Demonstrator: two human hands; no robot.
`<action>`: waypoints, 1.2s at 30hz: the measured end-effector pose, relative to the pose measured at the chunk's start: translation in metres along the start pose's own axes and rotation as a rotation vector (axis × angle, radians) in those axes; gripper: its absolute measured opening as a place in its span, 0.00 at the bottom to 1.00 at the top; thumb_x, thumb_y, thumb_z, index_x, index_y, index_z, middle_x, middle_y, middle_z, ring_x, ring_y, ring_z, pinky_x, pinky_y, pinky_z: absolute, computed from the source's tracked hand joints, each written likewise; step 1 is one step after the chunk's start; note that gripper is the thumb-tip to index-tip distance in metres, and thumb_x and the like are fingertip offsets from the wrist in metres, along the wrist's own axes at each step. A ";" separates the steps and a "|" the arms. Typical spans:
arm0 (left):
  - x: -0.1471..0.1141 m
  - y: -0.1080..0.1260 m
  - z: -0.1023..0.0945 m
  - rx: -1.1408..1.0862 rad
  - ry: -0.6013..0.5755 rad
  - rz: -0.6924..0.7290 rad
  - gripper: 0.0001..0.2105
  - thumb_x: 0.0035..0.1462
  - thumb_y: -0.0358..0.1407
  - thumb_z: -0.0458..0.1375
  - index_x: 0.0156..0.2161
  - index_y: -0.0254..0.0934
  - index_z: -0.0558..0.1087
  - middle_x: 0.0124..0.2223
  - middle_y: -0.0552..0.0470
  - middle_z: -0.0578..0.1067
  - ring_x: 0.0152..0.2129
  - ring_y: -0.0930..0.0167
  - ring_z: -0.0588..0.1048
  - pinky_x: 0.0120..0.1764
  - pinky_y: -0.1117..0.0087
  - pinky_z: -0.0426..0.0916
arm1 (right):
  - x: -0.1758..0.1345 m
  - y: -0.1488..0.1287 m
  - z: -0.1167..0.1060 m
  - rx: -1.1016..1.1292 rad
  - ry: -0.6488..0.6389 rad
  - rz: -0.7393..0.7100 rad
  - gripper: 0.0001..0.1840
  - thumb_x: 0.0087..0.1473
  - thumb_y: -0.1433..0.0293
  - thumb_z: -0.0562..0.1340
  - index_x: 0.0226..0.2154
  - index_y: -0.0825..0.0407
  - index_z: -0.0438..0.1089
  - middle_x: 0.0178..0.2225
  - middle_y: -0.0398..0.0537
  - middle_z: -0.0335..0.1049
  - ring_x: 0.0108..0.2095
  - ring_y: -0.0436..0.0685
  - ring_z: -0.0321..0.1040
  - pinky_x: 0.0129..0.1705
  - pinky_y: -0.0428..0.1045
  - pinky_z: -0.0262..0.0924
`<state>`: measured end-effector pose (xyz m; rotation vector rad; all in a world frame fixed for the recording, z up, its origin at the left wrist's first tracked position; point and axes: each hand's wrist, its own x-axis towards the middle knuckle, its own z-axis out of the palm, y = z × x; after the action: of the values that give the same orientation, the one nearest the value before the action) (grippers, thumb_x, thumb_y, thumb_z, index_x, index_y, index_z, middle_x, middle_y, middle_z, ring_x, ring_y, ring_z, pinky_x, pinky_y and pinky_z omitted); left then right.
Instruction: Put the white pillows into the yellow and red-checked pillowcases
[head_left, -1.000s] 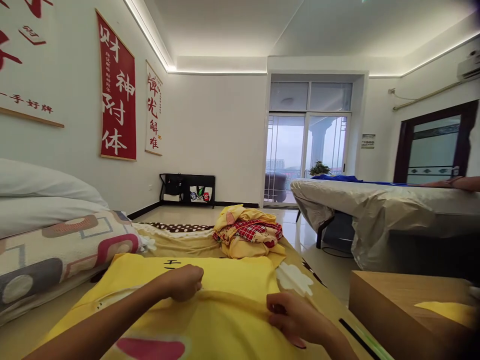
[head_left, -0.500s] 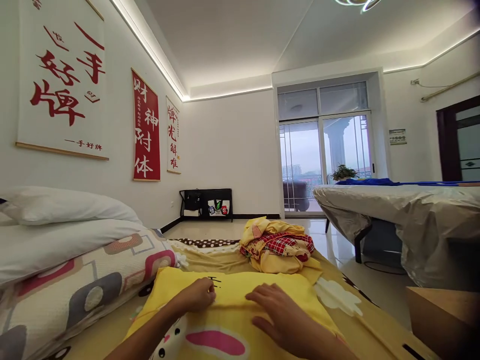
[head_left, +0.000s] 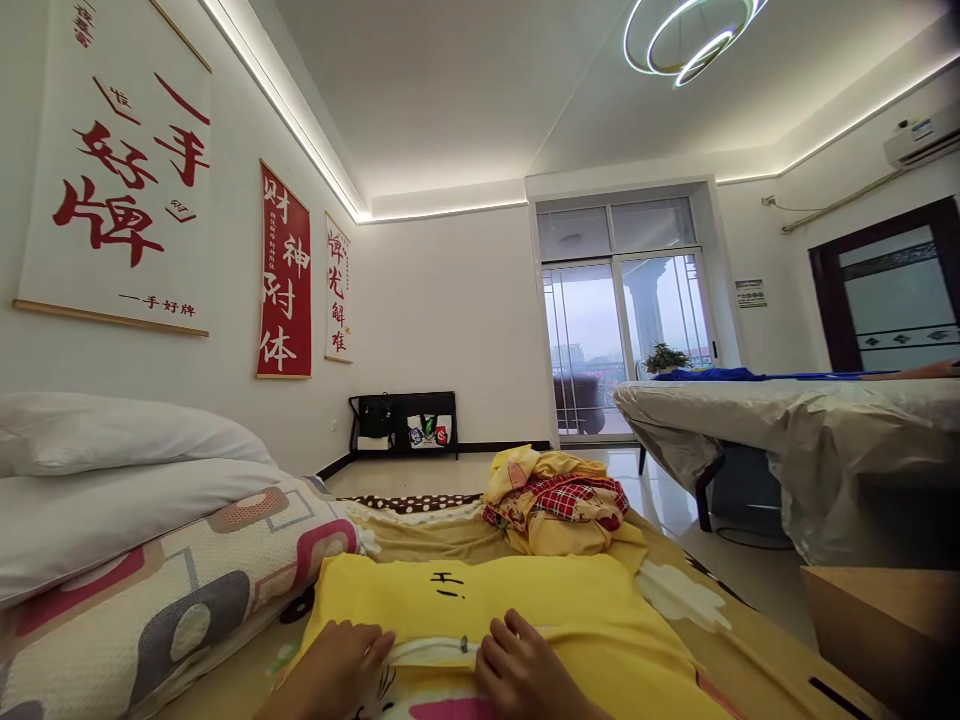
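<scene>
Through the head camera, I find both hands on the yellow printed cloth point(head_left: 570, 600) directly in front of the wearer. The left hand point(head_left: 341, 660) lies on its left part, fingers bent, thumb side toward a pale strip; the right hand point(head_left: 525, 665) lies nearer the middle, fingers likewise curled down on the fabric. I cannot tell whether either is pinching the cloth or merely pressing on it. Between the two I record a small dark piece point(head_left: 463, 644) on the pale strip. The cloth lies flat on tan bedding point(head_left: 420, 540), its far edge running left to right. The near edge falls outside the view, so I cannot establish which way its long axis runs. The print lies sideways: the pink ear point(head_left: 450, 709) stretches left to right, and the black lettering point(head_left: 447, 583) is turned a quarter, running toward the wearer. Just beyond the far edge, toward the right, sits a crumpled pile of yellow and red-checked fabric point(head_left: 562, 505). To the left I note patterned bedding point(head_left: 202, 600) with a white pillow point(head_left: 127, 430) on top. Well apart at right stands a plastic-covered table point(head_left: 750, 405) bearing blue fabric point(head_left: 709, 375); behind it are glass doors point(head_left: 585, 340).
</scene>
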<state>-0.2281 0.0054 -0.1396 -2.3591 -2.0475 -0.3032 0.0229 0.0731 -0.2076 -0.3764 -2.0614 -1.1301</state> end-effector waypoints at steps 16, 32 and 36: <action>0.005 0.061 0.011 -0.064 -0.062 0.143 0.25 0.66 0.43 0.34 0.43 0.38 0.73 0.41 0.43 0.78 0.39 0.60 0.76 0.41 0.64 0.66 | 0.004 0.007 -0.037 0.131 -0.117 0.090 0.07 0.57 0.76 0.54 0.30 0.52 0.66 0.25 0.45 0.65 0.28 0.54 0.58 0.35 0.52 0.50; 0.047 0.099 0.005 -0.146 -0.064 0.064 0.19 0.55 0.46 0.52 0.31 0.32 0.76 0.32 0.42 0.78 0.29 0.63 0.74 0.29 0.69 0.61 | 0.012 0.008 -0.048 0.136 -0.041 0.065 0.15 0.60 0.78 0.48 0.30 0.54 0.67 0.28 0.47 0.67 0.28 0.53 0.56 0.35 0.52 0.50; 0.050 0.091 0.017 -0.249 -0.089 0.106 0.10 0.50 0.35 0.54 0.24 0.34 0.73 0.24 0.53 0.73 0.24 0.72 0.68 0.25 0.73 0.55 | 0.010 0.008 -0.044 0.134 -0.067 0.070 0.14 0.60 0.77 0.48 0.29 0.54 0.67 0.25 0.45 0.64 0.27 0.53 0.55 0.34 0.52 0.49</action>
<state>-0.1299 0.0434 -0.1376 -2.6586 -2.0184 -0.4861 0.0407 0.0404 -0.1807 -0.4223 -2.1513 -0.9436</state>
